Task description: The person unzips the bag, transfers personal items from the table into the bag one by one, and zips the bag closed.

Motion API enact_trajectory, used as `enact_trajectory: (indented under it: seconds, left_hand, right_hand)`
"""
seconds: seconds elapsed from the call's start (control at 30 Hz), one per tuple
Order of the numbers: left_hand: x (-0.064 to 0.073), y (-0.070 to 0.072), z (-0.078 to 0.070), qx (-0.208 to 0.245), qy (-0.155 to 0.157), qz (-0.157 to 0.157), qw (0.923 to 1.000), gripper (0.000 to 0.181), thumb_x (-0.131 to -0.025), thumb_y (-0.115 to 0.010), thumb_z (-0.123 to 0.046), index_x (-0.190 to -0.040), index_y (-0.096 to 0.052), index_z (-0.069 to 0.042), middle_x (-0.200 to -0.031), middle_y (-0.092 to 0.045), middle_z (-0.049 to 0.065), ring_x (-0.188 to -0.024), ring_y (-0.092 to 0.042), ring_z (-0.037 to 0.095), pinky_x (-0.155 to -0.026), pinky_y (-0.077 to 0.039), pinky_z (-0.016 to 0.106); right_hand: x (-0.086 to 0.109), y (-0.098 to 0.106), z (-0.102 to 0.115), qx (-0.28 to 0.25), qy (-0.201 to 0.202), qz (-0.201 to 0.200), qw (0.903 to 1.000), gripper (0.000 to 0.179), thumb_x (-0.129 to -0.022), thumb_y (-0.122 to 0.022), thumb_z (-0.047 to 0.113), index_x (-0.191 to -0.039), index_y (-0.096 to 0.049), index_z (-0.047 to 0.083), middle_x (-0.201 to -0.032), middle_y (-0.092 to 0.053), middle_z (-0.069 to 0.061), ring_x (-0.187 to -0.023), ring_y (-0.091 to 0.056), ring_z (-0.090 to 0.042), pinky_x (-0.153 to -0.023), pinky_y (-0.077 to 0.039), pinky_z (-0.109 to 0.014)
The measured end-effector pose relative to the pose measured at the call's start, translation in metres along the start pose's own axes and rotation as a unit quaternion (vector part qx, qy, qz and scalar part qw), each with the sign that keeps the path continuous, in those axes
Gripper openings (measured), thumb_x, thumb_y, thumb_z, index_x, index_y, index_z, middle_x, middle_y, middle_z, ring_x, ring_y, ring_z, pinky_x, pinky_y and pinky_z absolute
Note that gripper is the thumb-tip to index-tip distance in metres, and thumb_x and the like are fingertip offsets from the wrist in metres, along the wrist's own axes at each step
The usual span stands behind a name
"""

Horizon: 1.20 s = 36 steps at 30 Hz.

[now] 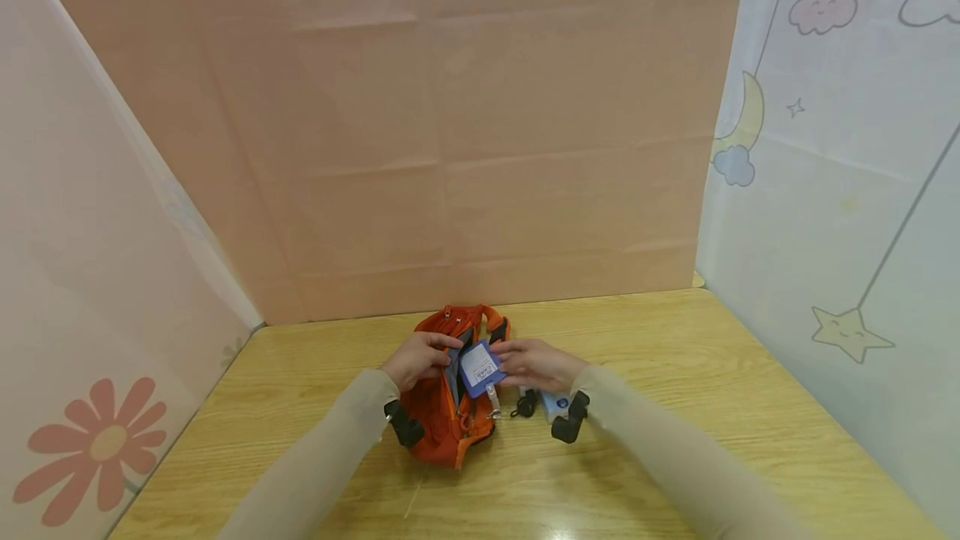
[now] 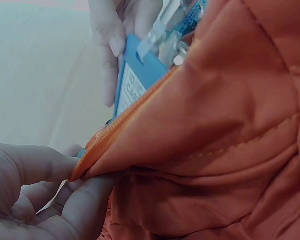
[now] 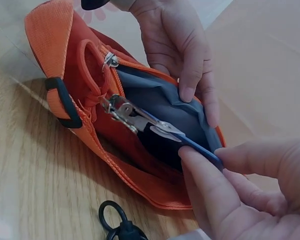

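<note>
An orange-red waist bag [image 1: 435, 432] lies on the wooden table with its zipped pocket gaping, grey lining [image 3: 150, 95] showing inside. My left hand [image 1: 418, 359] pinches the zippered edge of that opening between thumb and fingers, as the left wrist view shows. In my right hand [image 1: 542, 363] is a blue ID card holder [image 1: 480, 368], pinched between thumb and fingers at its edge. The card holder stands at the pocket's mouth, partly over the lining. From its end hangs a metal and clear-strap clip [image 3: 135, 115], near the zipper pull [image 3: 111, 60].
Right of the bag lie a small black item with a loop [image 3: 125, 227] and a light blue packet [image 1: 555, 404], partly hidden by my right wrist. The bag's orange strap with a black buckle [image 3: 64, 102] rests on the table [image 1: 637, 440]. Cloth-covered panels [image 1: 465, 148] surround the table.
</note>
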<state>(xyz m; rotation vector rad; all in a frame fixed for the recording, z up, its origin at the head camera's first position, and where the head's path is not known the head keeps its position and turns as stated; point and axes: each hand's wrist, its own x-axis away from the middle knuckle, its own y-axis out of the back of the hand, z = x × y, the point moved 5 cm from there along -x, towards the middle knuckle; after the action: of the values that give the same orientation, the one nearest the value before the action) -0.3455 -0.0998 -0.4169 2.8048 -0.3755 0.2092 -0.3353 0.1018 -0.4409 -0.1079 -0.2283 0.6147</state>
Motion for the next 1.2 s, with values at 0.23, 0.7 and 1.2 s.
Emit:
enact_trajectory:
  seconds: [0.23, 0.7, 1.2]
  left_hand:
    - [0.001, -0.001, -0.002, 0.002, -0.002, 0.005, 1.0, 0.033, -0.09, -0.053, 0.009, -0.121, -0.065, 0.003, -0.121, -0.059, 0.016, -0.087, -0.056, 0.019, -0.072, -0.053, 0.029]
    - [0.002, -0.003, -0.003, 0.009, 0.001, 0.0, 1.0, 0.033, -0.089, -0.053, 0.011, -0.119, -0.066, 0.003, -0.123, -0.057, 0.017, -0.087, -0.057, 0.02, -0.072, -0.053, 0.029]
    - [0.001, -0.002, -0.003, 0.003, 0.001, 0.008, 1.0, 0.034, -0.09, -0.052, 0.01, -0.12, -0.065, 0.004, -0.123, -0.057, 0.018, -0.089, -0.059, 0.02, -0.077, -0.055, 0.033]
  right_hand:
    - [-0.008, -0.002, -0.004, 0.003, 0.001, 0.015, 0.9999, 0.058, -0.093, -0.04, -0.013, -0.148, -0.022, -0.011, -0.146, -0.03, -0.036, -0.129, -0.045, -0.042, -0.104, -0.042, -0.042]
    - [-0.005, -0.004, -0.005, -0.002, -0.015, -0.009, 0.9998, 0.056, -0.093, -0.045, -0.015, -0.146, -0.027, -0.007, -0.129, -0.049, -0.033, -0.105, -0.064, -0.028, -0.097, -0.048, -0.04]
    - [-0.016, -0.006, -0.005, 0.023, -0.015, -0.058, 0.9979, 0.045, -0.094, -0.047, -0.011, -0.138, -0.039, -0.008, -0.123, -0.054, -0.031, -0.105, -0.065, -0.03, -0.09, -0.052, -0.034]
